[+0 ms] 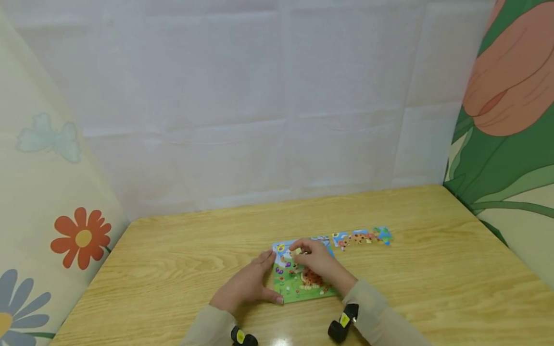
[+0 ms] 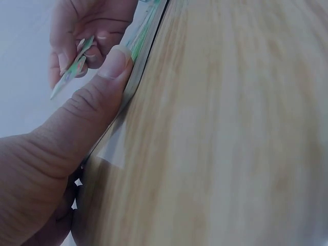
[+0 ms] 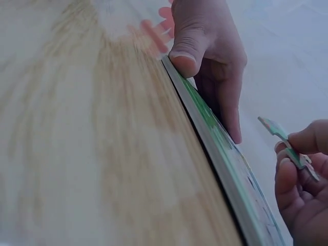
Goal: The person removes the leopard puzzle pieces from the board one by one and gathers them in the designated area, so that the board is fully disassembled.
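Observation:
A square jigsaw board (image 1: 294, 290) with a green meadow and blue sky lies flat on the table. My left hand (image 1: 246, 284) rests along its left side with extended fingers, the thumb (image 2: 105, 77) touching the near left corner. Over the board, my right hand (image 1: 319, 262) pinches a jigsaw piece (image 3: 288, 147) between thumb and fingers. That thin piece has knobbed edges and shows green on its face. Part of the board's picture, including a spotted orange figure (image 1: 310, 278), lies partly hidden beneath the right hand.
Several jigsaw pieces (image 1: 361, 239), blue and spotted orange, lie in a row on the wooden table (image 1: 182, 269), right of the board's far corner. A white cloth (image 1: 216, 120) hangs behind the table. Flower-painted panels (image 1: 510, 110) flank both sides.

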A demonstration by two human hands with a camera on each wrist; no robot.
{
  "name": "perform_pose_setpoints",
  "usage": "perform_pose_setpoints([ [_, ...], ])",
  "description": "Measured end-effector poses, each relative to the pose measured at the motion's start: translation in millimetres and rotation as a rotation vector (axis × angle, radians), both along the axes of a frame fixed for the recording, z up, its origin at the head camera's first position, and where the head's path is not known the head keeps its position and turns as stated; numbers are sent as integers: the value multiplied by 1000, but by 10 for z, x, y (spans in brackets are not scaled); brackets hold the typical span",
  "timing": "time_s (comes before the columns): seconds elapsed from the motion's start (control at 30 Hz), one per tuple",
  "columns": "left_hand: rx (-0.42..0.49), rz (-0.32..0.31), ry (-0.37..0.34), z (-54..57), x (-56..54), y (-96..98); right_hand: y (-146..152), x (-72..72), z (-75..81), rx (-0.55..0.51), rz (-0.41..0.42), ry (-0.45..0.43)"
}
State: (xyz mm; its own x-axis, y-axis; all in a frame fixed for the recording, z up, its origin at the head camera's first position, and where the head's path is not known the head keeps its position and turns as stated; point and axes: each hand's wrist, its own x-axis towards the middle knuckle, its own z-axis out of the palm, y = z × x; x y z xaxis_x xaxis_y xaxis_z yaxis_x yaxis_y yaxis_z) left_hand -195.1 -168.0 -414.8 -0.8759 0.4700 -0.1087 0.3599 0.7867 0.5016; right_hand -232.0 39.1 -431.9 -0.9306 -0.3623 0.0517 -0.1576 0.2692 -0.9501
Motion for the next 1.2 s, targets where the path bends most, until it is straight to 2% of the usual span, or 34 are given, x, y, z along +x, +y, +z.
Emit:
perform_pose_setpoints([
  [0.2,3,7,-3,-4,-1,-1,85,30,18,-91,-43,-67],
  [0.43,13,18,-14,0,4,3,197,47,63,-133,-134,-116],
  [0.57,19,21,-21,-1,4,3,264,59,84,-172,-183,-171],
  [0.83,4,12,-12,-1,3,2,428,58,49,-279,-245,-262],
  [0.93,2,14,-13,2,4,4,500,49,36,-284,-256,-263],
  [1.2,-3,17,-21,3,6,0,699,33,39,-192,-292,-194],
])
